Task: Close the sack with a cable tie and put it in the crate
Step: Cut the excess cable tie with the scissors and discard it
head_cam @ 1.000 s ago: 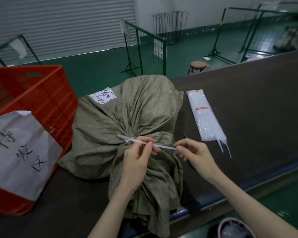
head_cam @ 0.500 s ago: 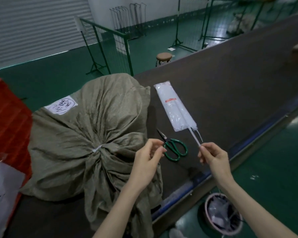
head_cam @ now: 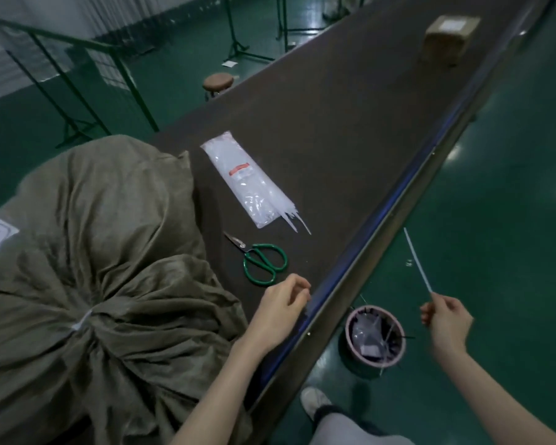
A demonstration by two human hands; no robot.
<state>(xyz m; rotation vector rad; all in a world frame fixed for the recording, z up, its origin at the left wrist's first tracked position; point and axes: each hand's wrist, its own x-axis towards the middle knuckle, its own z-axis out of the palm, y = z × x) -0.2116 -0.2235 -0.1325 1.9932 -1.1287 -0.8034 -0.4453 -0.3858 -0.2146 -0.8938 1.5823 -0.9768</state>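
Observation:
The olive woven sack (head_cam: 109, 252) lies on the dark belt (head_cam: 350, 130), its neck gathered and bound by a white cable tie (head_cam: 81, 324). My left hand (head_cam: 281, 305) rests by the belt's near edge, to the right of the sack, fingers curled with nothing in them. My right hand (head_cam: 446, 319) is out over the green floor, pinching a thin white loose strip of cable tie (head_cam: 418, 261) that points up and away. The red crate is out of view.
Green-handled scissors (head_cam: 264, 258) and a clear pack of cable ties (head_cam: 247, 181) lie on the belt beside the sack. A round waste bin (head_cam: 375, 335) stands on the floor below my right hand. A cardboard box (head_cam: 450, 36) sits far along the belt; a stool (head_cam: 218, 83) stands beyond.
My hands have left the sack's neck, where the tie is now cinched. My right hand has carried the loose white strip off the belt to above the bin. The view has swung right, off the crate.

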